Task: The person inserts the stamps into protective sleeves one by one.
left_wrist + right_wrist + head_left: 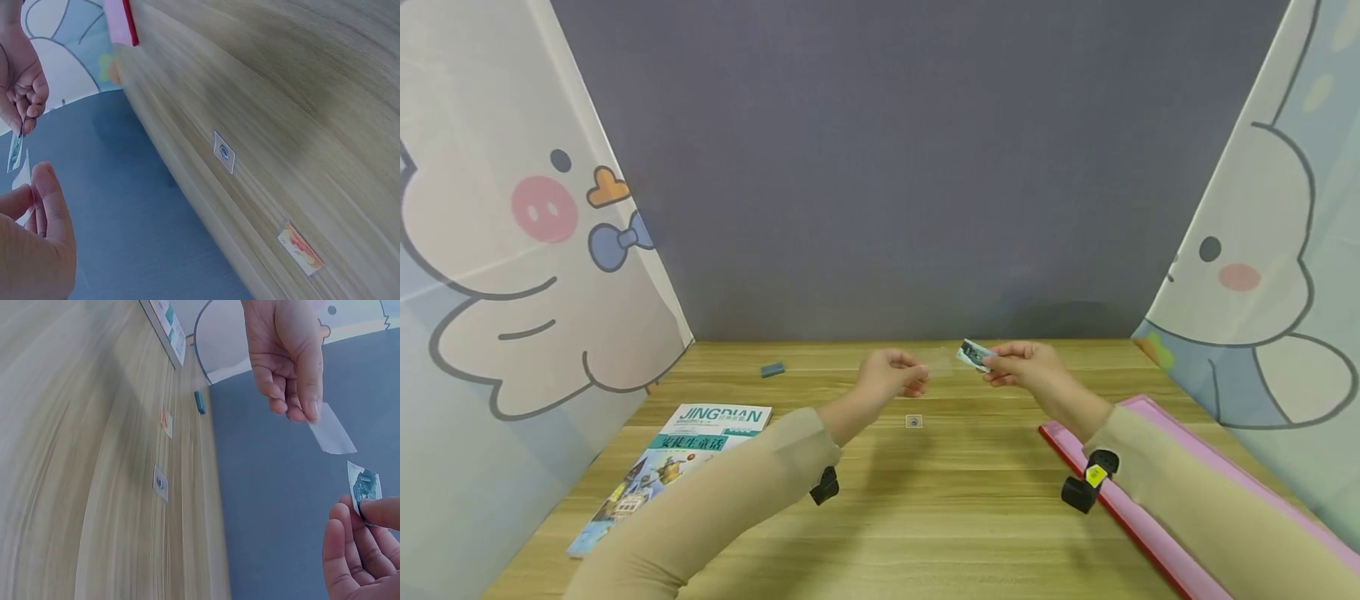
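Note:
Above the table, my left hand (887,377) pinches a small translucent plastic sleeve (332,432) between thumb and fingers. To its right, my right hand (1028,368) pinches a stamp (364,482) with a dark green picture and a pale border, its thumb over one corner. A narrow gap separates sleeve and stamp in the right wrist view. Below the hands lies a small stamp (913,421) with a round dark motif and a clear margin. An orange-and-yellow stamp (301,249) lies beside it, hidden behind the left arm in the head view.
A blue-grey block (772,369) sits near the table's back edge. A colourful book (685,454) lies at the left, partly under the left arm. At the right is a pink, red-edged flat item (1138,500) beneath the right forearm. A dark panel (917,167) stands behind the table.

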`<action>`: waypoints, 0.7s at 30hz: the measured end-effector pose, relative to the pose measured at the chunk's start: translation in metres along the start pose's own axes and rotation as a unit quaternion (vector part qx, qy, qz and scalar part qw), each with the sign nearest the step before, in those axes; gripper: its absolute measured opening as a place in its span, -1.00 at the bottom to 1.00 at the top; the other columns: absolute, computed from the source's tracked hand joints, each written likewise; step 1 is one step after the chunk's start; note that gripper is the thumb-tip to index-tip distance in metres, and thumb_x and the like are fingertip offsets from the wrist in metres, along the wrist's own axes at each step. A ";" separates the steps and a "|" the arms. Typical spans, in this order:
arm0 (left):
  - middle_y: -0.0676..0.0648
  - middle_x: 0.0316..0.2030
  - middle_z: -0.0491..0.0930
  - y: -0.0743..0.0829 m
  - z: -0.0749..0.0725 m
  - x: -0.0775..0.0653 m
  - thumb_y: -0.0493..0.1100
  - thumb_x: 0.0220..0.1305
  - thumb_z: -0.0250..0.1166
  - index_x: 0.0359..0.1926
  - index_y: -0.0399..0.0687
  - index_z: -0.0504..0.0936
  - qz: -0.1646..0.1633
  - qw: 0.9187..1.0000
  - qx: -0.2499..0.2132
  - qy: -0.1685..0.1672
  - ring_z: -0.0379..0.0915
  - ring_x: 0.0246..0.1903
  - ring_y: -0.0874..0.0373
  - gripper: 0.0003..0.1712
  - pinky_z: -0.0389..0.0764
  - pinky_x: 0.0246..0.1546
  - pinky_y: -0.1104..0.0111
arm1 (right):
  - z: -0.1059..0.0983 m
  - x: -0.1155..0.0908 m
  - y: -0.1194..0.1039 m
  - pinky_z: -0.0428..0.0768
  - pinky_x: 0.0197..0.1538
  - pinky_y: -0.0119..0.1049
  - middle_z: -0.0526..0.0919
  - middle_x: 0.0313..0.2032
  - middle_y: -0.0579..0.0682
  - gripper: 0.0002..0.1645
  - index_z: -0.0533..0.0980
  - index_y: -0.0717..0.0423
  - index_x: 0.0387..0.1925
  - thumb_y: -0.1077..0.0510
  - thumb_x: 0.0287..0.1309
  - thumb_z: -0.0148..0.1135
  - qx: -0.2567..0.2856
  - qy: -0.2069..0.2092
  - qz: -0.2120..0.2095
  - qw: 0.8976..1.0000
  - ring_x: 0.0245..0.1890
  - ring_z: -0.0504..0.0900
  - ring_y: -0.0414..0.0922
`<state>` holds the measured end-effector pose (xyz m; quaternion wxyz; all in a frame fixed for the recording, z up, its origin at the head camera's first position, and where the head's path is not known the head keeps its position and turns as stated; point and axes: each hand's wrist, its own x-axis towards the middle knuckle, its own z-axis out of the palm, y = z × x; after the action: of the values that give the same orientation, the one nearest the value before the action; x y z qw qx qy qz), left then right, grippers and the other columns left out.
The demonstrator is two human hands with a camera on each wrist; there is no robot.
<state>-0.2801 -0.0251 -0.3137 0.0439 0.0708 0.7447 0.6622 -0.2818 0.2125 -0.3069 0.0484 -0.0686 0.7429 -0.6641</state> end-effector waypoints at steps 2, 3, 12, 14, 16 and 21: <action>-0.33 -0.27 0.70 0.001 -0.001 0.000 -0.39 0.24 0.29 -0.16 -0.43 0.60 0.003 1.000 -0.008 0.002 0.65 -0.48 0.13 -0.83 0.75 -0.32 0.32 | 0.002 -0.002 -0.002 0.73 -0.20 -0.35 0.74 -0.40 -0.03 -0.85 0.55 0.30 -0.21 0.26 0.24 0.26 0.002 -0.006 -0.002 1.000 -0.41 0.72 -0.21; -0.33 -0.28 0.69 0.002 -0.001 0.000 -0.40 0.23 0.29 -0.16 -0.44 0.60 0.005 1.000 -0.011 0.003 0.65 -0.48 0.13 -0.82 0.75 -0.32 0.33 | 0.003 -0.003 -0.002 0.73 -0.19 -0.35 0.74 -0.39 -0.02 -0.83 0.54 0.32 -0.20 0.26 0.24 0.26 0.002 -0.008 -0.003 1.000 -0.40 0.72 -0.21; -0.34 -0.17 0.68 0.004 -0.007 -0.002 -0.34 0.24 0.31 -0.12 -0.37 0.66 0.004 1.000 -0.022 -0.005 0.69 -0.34 0.06 -0.80 0.73 -0.12 0.20 | 0.006 -0.007 -0.007 0.72 -0.21 -0.38 0.73 -0.40 -0.07 -0.73 0.51 0.38 -0.12 0.23 0.26 0.25 -0.002 -0.019 -0.011 1.000 -0.38 0.72 -0.22; -0.32 -0.17 0.68 0.004 -0.008 -0.002 -0.33 0.23 0.33 -0.12 -0.36 0.67 0.006 1.000 -0.026 -0.003 0.69 -0.36 0.09 -0.78 0.72 -0.10 0.18 | 0.006 -0.007 -0.007 0.72 -0.21 -0.38 0.73 -0.40 -0.08 -0.72 0.51 0.38 -0.11 0.23 0.26 0.25 -0.002 -0.022 -0.014 1.000 -0.39 0.72 -0.22; -0.31 -0.18 0.69 0.004 -0.009 -0.002 -0.31 0.23 0.34 -0.11 -0.36 0.67 0.007 1.000 -0.028 -0.002 0.68 -0.39 0.13 -0.77 0.72 -0.11 0.18 | 0.007 -0.007 -0.007 0.73 -0.19 -0.36 0.73 -0.39 -0.07 -0.71 0.50 0.40 -0.10 0.22 0.26 0.25 -0.002 -0.024 -0.018 1.000 -0.39 0.71 -0.23; -0.29 -0.25 0.70 0.004 -0.010 -0.002 -0.26 0.20 0.38 -0.15 -0.35 0.68 0.008 1.000 -0.029 0.008 0.69 -0.39 0.06 -0.75 0.74 -0.16 0.19 | 0.009 -0.006 -0.008 0.73 -0.19 -0.36 0.74 -0.36 -0.03 -0.70 0.48 0.42 -0.09 0.23 0.27 0.24 0.001 -0.028 -0.025 0.999 -0.38 0.71 -0.22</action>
<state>-0.2799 -0.0346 -0.3082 0.0346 0.0704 0.7249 0.6844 -0.2737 0.2039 -0.3004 0.0524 -0.1059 0.7386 -0.6637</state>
